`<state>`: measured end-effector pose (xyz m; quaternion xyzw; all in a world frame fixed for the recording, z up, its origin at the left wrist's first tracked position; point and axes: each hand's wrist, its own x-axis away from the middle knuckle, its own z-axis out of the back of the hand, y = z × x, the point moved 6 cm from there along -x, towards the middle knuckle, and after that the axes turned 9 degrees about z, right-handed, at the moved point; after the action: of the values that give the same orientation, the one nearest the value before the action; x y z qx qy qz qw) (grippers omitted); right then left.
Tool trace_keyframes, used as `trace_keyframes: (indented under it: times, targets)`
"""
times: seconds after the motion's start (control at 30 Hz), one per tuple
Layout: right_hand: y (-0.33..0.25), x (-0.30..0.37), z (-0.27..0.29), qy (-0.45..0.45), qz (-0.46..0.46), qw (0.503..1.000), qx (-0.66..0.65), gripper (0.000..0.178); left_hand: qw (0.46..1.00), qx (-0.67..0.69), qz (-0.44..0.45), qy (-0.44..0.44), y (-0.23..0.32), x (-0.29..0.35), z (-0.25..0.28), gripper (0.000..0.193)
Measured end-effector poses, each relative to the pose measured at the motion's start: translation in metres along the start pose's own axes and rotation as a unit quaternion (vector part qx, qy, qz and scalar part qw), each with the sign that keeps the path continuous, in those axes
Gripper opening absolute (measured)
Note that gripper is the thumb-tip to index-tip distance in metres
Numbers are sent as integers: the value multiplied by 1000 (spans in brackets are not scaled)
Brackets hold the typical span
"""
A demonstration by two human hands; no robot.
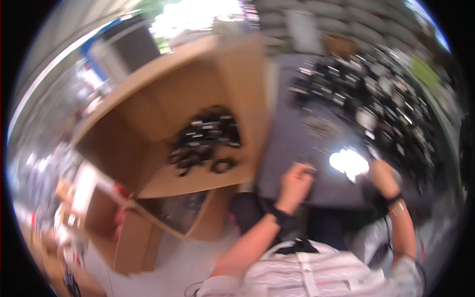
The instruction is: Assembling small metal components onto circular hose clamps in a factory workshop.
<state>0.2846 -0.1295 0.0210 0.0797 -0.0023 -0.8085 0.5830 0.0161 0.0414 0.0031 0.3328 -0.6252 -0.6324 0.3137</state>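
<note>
The whole picture is smeared by motion. My left hand (296,184), a dark band on its wrist, is closed in a pinch over the near part of the grey tabletop (287,133). A small dark piece with a shiny spot (310,169) shows at its fingertips. To the right, my right hand (385,179) is closed, with a slender pale thing (373,152) at its fingers, too blurred to name. Between the hands lies a glaring bright patch (349,163). Beyond it is a small heap of thin metal bits (321,127).
A large heap of black parts with shiny spots (341,76) covers the table's far and right side. To the left, an open cardboard box (163,99) holds black ring-like parts (210,133). Smaller cardboard boxes (136,242) stand below it. Stacked sacks (326,22) are at the back.
</note>
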Motion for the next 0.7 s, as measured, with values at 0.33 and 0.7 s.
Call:
trace_keyframes:
  times: [0.33,0.7]
  targets:
    - [10,6,-9,134,39,990,-1,10,1000,3,-2,-13,-12,-7,-4,18]
    - [-2,7,36,208,-49,952,-218,6,998,62,6,-31,-1,-1,-3,18]
